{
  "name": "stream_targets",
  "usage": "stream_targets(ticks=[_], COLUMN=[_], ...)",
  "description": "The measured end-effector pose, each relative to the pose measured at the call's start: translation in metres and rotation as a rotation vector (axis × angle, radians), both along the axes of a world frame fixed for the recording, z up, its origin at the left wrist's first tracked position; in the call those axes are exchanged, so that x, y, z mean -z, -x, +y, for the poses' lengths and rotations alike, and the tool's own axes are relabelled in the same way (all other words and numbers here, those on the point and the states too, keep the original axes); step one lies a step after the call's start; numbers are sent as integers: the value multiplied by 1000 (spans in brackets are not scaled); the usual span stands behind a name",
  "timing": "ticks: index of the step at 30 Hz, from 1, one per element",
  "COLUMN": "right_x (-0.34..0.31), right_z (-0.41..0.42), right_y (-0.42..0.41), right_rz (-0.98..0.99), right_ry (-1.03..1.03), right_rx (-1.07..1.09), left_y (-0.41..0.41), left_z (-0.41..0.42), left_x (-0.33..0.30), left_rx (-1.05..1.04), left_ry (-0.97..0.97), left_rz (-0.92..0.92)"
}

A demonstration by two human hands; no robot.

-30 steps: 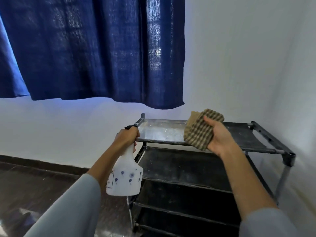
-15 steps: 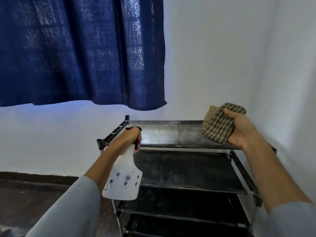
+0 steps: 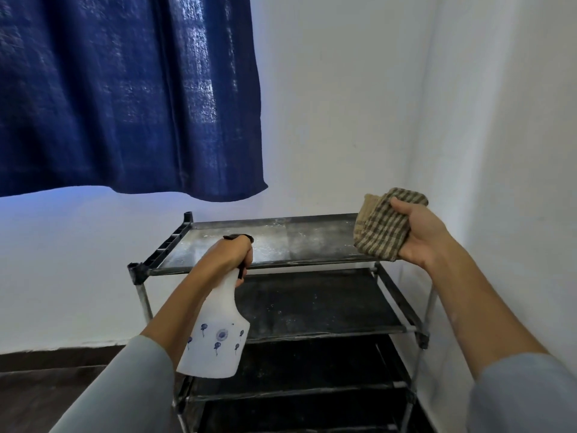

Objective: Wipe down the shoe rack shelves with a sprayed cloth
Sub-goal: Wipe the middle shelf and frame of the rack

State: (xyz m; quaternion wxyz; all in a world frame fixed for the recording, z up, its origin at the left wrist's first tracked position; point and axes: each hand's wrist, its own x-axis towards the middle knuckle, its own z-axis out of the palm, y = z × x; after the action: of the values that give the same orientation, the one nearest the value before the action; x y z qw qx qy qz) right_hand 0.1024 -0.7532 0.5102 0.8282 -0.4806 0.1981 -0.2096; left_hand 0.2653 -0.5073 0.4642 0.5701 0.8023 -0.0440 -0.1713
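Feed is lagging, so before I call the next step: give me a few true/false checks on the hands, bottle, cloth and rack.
1. The left hand grips the spray bottle by its neck. True.
2. The right hand holds nothing. False: it holds the checked cloth.
3. The cloth lies flat on the top shelf. False: it is held up at the shelf's right end.
4. The top shelf shows pale smears. True.
5. Shoes fill the shoe rack. False: none visible.

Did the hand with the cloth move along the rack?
Yes. The right hand with the cloth went from mid-shelf to the shoe rack top's right end.
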Motion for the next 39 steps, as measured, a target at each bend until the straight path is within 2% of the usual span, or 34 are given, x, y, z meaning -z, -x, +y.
stream_targets(ticks=[4,8,15,19,25,31,39], right_x=[2,6,-1,-5,0,3,7], right_z=[3,7,-1,-13,-42,-77,-101], right_y=[0,-1,-8,-12,-7,4,16], right_rz=[18,49,83,63,59,37,24], right_ry=[-5,-1,6,12,3,-5,-6], right_rx=[58,76,62,44,35,46,68], left_y=[-2,5,17,26,35,53,69], left_z=[-12,-24,-37,-55,-82,-113,-151], left_x=[-1,-2,-8,-15,-14,-18,-25], left_rx=[53,130,128,153,166,186,224], left_ry=[-24,24,-54,-5,-99,-61,-130], left_rz=[-42,-1,-57,6,-53,17,19])
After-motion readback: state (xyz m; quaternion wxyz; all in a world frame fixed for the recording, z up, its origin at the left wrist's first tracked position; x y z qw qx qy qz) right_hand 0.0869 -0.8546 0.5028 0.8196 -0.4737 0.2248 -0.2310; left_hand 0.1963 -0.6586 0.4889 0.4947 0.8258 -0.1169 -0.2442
